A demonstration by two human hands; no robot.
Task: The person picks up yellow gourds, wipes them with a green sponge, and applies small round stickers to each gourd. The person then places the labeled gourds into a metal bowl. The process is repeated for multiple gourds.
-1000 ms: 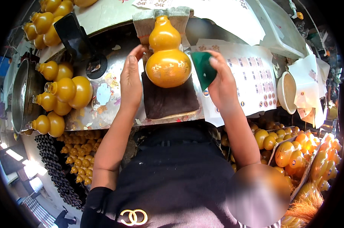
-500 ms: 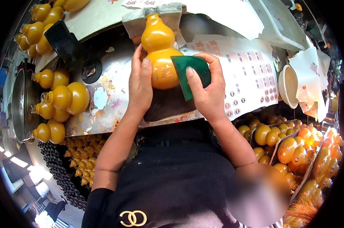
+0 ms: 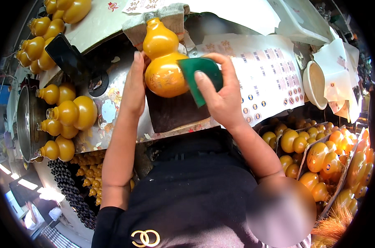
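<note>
A glossy yellow gourd-shaped bottle (image 3: 160, 43) with a clear screw neck lies tilted, its neck on a folded grey cloth (image 3: 175, 18) and its round base over a dark pad (image 3: 171, 115). Faint markings show on its lower bulb. My right hand (image 3: 222, 93) pinches a green flat scraper (image 3: 210, 72) between thumb and fingers, its edge against the bulb's right side. Along the left side of the bulb my left hand (image 3: 133, 89) stands upright, thumb straight and lifted off. Its fingers are partly hidden beside the bottle, and whether they touch it I cannot tell.
Sheets of printed stickers (image 3: 270, 74) lie to the right, by a pale bowl (image 3: 315, 84). More yellow gourd bottles (image 3: 73, 113) stand at left near a phone on a stand (image 3: 65, 53) and a metal basin (image 3: 28, 124). Crates of gourds (image 3: 319, 157) sit below right.
My left hand has shifted left and its thumb has come off the bottle. The scraper stays in my right hand against the bulb. The whole view has shifted slightly.
</note>
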